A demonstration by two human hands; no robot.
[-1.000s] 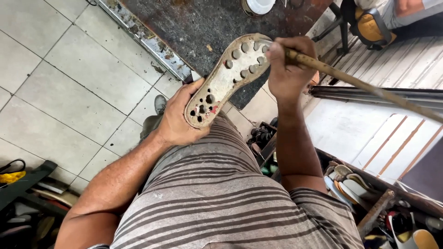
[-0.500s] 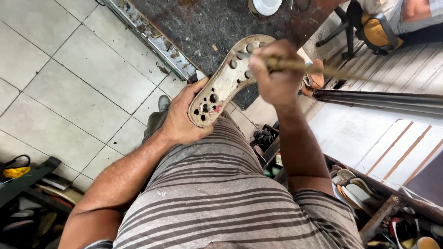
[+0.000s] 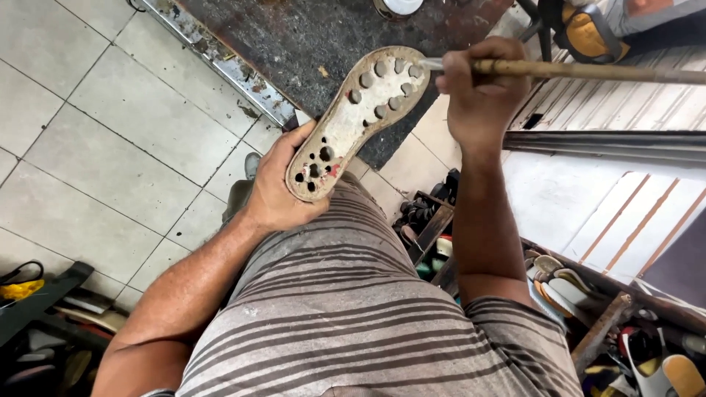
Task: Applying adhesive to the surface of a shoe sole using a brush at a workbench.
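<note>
My left hand (image 3: 278,192) grips the heel end of a pale shoe sole (image 3: 351,121) with several round holes, held face up and pointing away to the upper right. My right hand (image 3: 482,95) is closed around a long brownish stick-like brush handle (image 3: 588,71) that runs off to the right. The handle's light tip touches the toe end of the sole. My striped shirt (image 3: 353,309) fills the bottom middle of the view.
A dark stained slab (image 3: 309,37) with a metal edge strip (image 3: 220,66) lies past the sole, beside a light tiled floor (image 3: 95,140). Shoes and soles crowd a wooden rack (image 3: 588,294) at lower right. Another person sits at the top right (image 3: 625,22).
My right hand has swung the handle from pointing down to the right to nearly level, and its tip moved onto the toe end. The sole has stayed in my left hand.
</note>
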